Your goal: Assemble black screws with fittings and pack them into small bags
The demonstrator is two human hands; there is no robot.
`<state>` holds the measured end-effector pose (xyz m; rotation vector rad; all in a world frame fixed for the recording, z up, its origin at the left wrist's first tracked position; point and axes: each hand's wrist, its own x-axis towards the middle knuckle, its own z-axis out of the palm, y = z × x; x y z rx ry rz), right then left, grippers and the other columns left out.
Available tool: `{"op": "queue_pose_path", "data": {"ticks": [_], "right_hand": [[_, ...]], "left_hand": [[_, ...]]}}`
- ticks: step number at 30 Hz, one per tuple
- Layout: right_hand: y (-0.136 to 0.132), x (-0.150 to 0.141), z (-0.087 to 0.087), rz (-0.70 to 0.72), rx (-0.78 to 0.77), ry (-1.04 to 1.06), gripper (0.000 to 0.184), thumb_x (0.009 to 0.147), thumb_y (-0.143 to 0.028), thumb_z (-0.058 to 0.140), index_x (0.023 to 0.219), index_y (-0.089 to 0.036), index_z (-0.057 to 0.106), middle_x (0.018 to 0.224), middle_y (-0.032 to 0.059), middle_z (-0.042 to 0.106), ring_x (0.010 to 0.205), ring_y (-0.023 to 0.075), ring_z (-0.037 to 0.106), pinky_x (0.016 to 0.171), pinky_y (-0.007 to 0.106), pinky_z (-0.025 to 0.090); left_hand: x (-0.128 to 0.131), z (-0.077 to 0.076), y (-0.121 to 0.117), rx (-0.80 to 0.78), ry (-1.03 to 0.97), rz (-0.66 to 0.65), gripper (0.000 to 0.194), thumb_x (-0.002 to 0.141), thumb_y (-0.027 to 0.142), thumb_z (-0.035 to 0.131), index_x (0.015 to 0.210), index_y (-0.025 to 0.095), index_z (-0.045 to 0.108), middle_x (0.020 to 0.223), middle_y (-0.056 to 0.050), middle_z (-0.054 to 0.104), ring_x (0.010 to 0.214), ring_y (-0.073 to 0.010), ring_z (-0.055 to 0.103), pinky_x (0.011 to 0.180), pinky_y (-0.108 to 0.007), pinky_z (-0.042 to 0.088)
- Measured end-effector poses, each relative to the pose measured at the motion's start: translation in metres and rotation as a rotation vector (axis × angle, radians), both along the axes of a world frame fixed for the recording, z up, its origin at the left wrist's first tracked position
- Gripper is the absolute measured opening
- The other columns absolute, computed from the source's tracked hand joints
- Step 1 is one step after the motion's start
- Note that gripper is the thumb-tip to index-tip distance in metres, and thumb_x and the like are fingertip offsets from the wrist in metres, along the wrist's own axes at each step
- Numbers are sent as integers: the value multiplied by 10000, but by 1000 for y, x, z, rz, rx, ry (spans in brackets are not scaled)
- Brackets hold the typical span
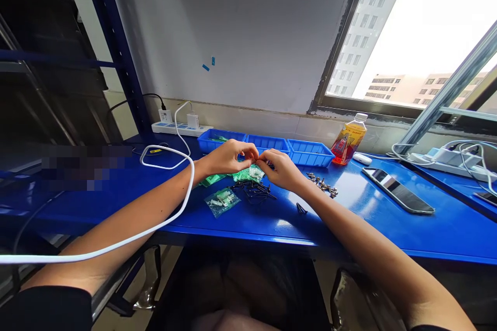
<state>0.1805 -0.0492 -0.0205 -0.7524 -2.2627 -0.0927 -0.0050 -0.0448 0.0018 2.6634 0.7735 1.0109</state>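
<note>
Blue tabletop in view, and left hand and right hand are pinched narrow, tip to tip; anything held cannot be made out. Black screws are heaped just nearer, beside a clear plastic bag; both pinches are best steadied low.

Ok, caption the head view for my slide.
Left hand and right hand meet near black screws on a blue table.

Table deep blue, trays brighter blue, long screws black, packets mostly green, cable white, bottle yellow and red
</note>
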Motion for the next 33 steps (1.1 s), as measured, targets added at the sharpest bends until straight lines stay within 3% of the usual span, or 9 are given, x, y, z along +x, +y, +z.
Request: {"op": "queue_pose_path", "data": {"ticks": [15,21,25,33], "right_hand": [[0,2,0,15,-20,-29,155,834,-162,498,695,-175,564,646,16,595,640,126,502,625,247,389],[-3,-2,4,-6,-150,57,161,821,-183,498,664,-174,534,609,-7,554,592,102,471,577,226,365],[-6,-6,6,3,-286,174,203,830,-224,454,634,-178,480,530,-46,458,495,72,399,497,200,322],[-6,-8,7,-64,-213,233,193,823,-229,440,639,-185,475,523,-41,473,476,78,387,492,209,303]], "left_hand": [[-4,0,4,16,19,-37,139,778,230,542,815,156,653,737,-13,696,654,-107,612,565,-174,451],[-3,2,0,31,-8,-13,145,782,218,528,823,152,650,752,-21,686,685,-120,603,549,-184,434],[-1,4,-3,135,-60,45,121,773,174,531,823,165,641,818,-30,672,773,-144,592,658,-235,468],[5,-2,-4,369,-110,90,44,790,175,599,826,181,623,853,-28,678,844,-163,575,795,-297,462]]}}
